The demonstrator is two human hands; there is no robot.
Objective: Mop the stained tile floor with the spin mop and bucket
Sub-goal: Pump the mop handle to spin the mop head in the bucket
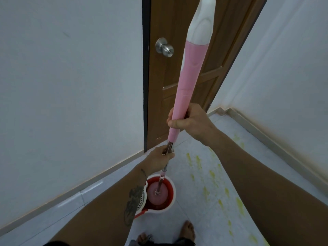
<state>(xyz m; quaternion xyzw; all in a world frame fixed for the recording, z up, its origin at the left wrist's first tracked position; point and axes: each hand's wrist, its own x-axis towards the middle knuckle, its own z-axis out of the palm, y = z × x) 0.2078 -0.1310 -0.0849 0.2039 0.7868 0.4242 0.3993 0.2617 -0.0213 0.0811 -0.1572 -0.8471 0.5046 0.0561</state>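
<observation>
The spin mop's pink and white handle (190, 68) rises steeply toward me in the middle of the view. My right hand (190, 121) is closed around the lower end of the pink grip. Just below, my left hand (159, 159) grips the metal pole. The pink mop head (157, 193) sits down inside the red and white bucket (170, 188), which stands on the tile floor (186, 219) between my arms. Yellow-green stains (212, 176) streak the tiles to the right of the bucket.
A brown wooden door (177, 96) with a steel knob (164, 47) stands straight ahead, close behind the bucket. White walls with skirting run along the left (71, 86) and right (292, 68). My bare feet (189, 229) are at the bottom edge.
</observation>
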